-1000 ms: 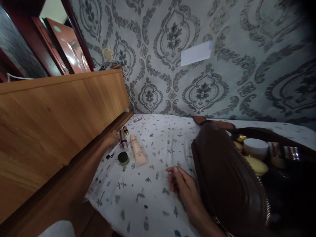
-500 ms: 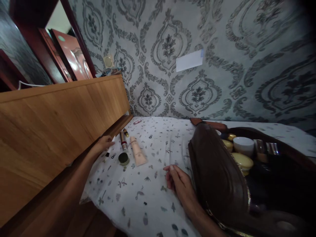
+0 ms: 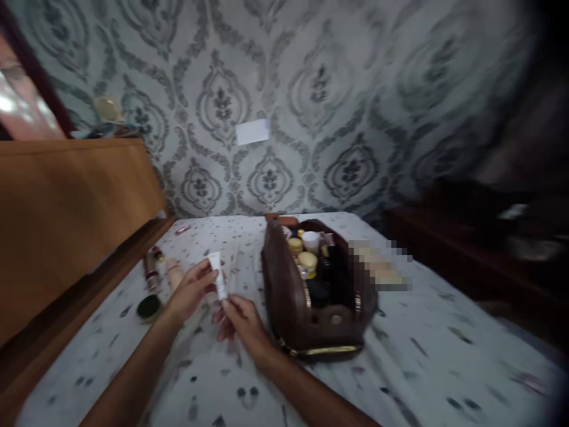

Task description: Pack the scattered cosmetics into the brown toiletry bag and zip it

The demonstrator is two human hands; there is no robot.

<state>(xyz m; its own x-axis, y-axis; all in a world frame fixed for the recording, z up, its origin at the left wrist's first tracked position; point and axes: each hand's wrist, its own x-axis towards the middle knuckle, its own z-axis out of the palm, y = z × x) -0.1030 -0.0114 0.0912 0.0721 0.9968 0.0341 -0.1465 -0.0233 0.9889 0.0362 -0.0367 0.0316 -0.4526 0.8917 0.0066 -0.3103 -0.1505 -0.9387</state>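
A small white squeeze tube [image 3: 218,273] stands tilted between my two hands, above the patterned sheet. My left hand [image 3: 191,290] pinches its upper part between thumb and fingers. At the tube's lower end, the thumb and fingers of my right hand [image 3: 245,325] close on it and cover that end. Just right of my hands sits an unzipped brown leather bag [image 3: 284,296]. Inside it are a white jar [image 3: 310,241], a yellow-lidded jar [image 3: 307,261] and other cosmetics. Left of my hands lie a peach tube [image 3: 174,273], partly hidden, and a dark-lidded jar [image 3: 149,306].
A brown cylindrical tube [image 3: 151,276] and a small dark bottle [image 3: 157,255] lie near the wooden headboard [image 3: 75,219]. Farther back is a small pink item [image 3: 182,230]. A blurred-out flat object [image 3: 380,267] lies right of the bag, before the patterned wall [image 3: 320,118].
My left hand has brought the white tube rightward from beside the headboard. My right hand has met it and closed on the lower end. The view has swung right, showing the whole bag.
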